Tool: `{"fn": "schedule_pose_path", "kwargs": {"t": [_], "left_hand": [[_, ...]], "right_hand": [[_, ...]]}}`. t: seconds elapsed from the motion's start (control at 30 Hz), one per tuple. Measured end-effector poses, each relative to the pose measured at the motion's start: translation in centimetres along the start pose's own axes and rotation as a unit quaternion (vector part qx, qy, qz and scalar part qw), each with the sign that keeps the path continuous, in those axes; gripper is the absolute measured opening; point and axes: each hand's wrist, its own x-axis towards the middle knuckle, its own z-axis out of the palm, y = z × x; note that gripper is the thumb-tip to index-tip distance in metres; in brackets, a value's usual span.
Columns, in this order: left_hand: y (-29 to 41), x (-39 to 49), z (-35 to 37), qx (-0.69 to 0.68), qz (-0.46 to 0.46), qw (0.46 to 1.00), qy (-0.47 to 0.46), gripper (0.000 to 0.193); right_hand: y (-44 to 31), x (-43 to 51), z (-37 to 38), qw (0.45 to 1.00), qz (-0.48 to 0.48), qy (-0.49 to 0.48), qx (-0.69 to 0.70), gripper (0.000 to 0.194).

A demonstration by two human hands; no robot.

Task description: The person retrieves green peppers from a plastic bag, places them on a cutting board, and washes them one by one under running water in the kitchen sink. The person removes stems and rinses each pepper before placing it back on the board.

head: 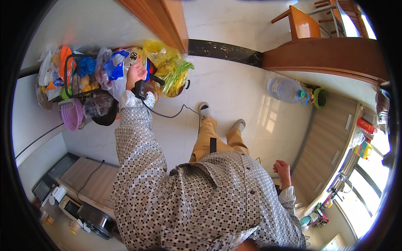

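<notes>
My left hand (136,73) reaches over the storage rack (67,75), in front of a printed white and blue sack (133,56) that bears writing. Its fingers look bent, and whether they grip anything cannot be made out. A black device with a cable (140,89) sits at that wrist. Just right of the hand, a black handle (157,79) points towards leafy green stalks (179,73) in a yellow plastic bag (158,51). My right hand (281,171) hangs low beside my body, its fingers curled with nothing visible in them.
Plastic bags, a purple basket (72,115) and a dark pan (105,114) crowd the rack. Large clear bottles (284,89) and a green bin (320,98) stand by the right wall. Cabinets (329,131) line the right side. A wooden chair (303,23) stands beyond the dark threshold (224,53).
</notes>
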Motion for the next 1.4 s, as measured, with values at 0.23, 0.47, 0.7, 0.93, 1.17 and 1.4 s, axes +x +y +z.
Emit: {"fn": "schedule_pose_path", "kwargs": {"t": [0.23,0.47,0.7,0.93,1.17,1.4], "left_hand": [[-5.7,-3.8,-1.8,0.017,0.017,1.000,0.017,0.051],[-9.7,-8.7,-4.9,0.045,0.006,0.996,0.074,0.050],[-14.1,-15.9,-7.5,0.163,0.041,0.977,0.134,0.035],[-22.0,-26.6,-5.9,0.292,0.063,0.941,0.159,0.039],[-31.5,-32.7,4.3,0.443,0.121,0.888,0.017,0.046],[-42.2,-30.4,22.9,0.375,0.020,0.924,-0.068,0.055]], "right_hand": [[1.4,0.8,0.1,1.000,-0.012,-0.007,0.013,0.028],[5.6,2.5,-0.4,0.999,-0.005,-0.031,0.044,0.031],[14.3,6.2,-1.7,0.990,-0.001,-0.050,0.132,0.026],[31.2,13.2,-4.0,0.967,0.025,0.044,0.251,0.024],[48.4,13.5,-9.1,0.898,0.176,0.043,0.401,0.025],[55.9,9.7,-12.8,0.816,0.237,0.156,0.504,0.010]]}}
